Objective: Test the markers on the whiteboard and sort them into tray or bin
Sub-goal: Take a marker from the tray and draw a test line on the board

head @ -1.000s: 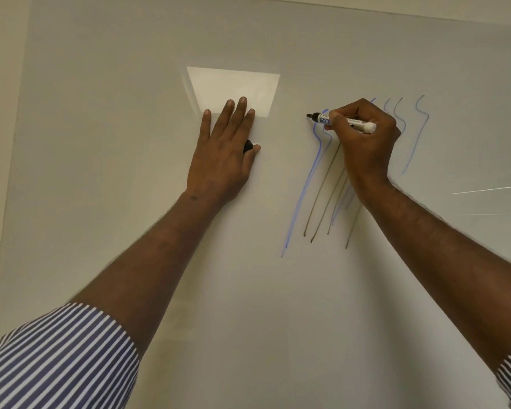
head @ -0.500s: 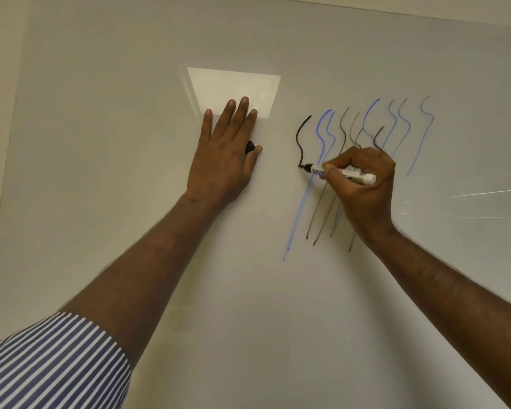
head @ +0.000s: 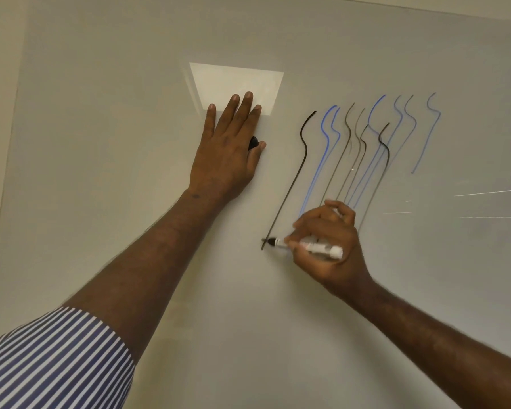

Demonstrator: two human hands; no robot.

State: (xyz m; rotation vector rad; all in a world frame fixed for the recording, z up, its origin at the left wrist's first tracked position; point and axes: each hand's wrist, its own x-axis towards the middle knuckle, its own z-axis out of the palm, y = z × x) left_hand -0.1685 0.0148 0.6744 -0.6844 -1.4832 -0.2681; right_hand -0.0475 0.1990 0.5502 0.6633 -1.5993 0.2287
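Left hand flat on the whiteboard, fingers straight, black cap tucked under the thumb; we could drop it if the palm shifts. Black line now runs far lower than half a second ago. Right hand has dropped with it, fingers clamped on the marker, tip at the stroke's bottom; we risk smearing the neighbouring strokes

A bright rectangular light reflection and a striped sleeve.
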